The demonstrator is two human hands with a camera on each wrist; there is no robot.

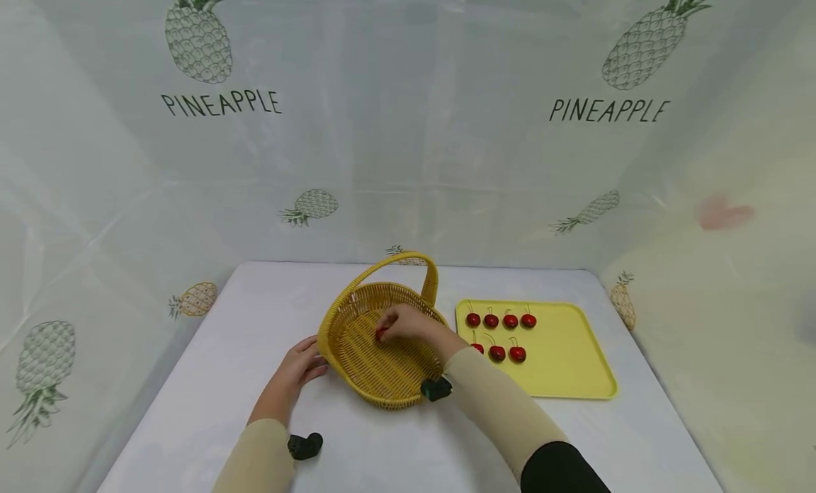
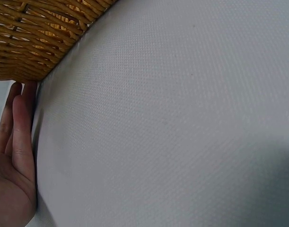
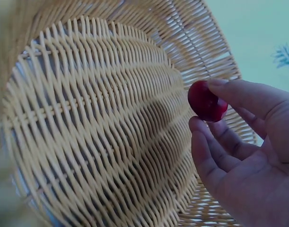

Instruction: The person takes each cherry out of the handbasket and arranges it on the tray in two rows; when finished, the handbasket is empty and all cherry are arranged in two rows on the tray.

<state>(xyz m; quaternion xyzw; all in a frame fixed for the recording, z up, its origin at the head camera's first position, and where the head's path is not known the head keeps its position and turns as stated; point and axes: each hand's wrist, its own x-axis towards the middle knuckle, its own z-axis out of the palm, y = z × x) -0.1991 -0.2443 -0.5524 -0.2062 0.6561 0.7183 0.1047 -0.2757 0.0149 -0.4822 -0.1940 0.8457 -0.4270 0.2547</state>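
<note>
A yellow-brown wicker basket [image 1: 363,348] with an arched handle stands on the table, a bare woven floor showing inside it. Over that floor my right hand [image 1: 404,323] pinches a red cherry [image 3: 205,101] between thumb and fingertips. My left hand [image 1: 299,365] rests at the basket's left side, its fingers fairly straight; in the left wrist view the fingertips [image 2: 19,90] meet the lower basket wall. On the yellow tray [image 1: 561,351], to the right of the basket, several cherries with stems lie in two rows, one partly hidden by the right arm.
The white table [image 1: 268,295] carries the basket and tray side by side. Behind it hangs a pale curtain [image 1: 408,139] printed with pineapples. The basket's handle [image 1: 357,280] arches up over the back left of the bowl, near the right hand.
</note>
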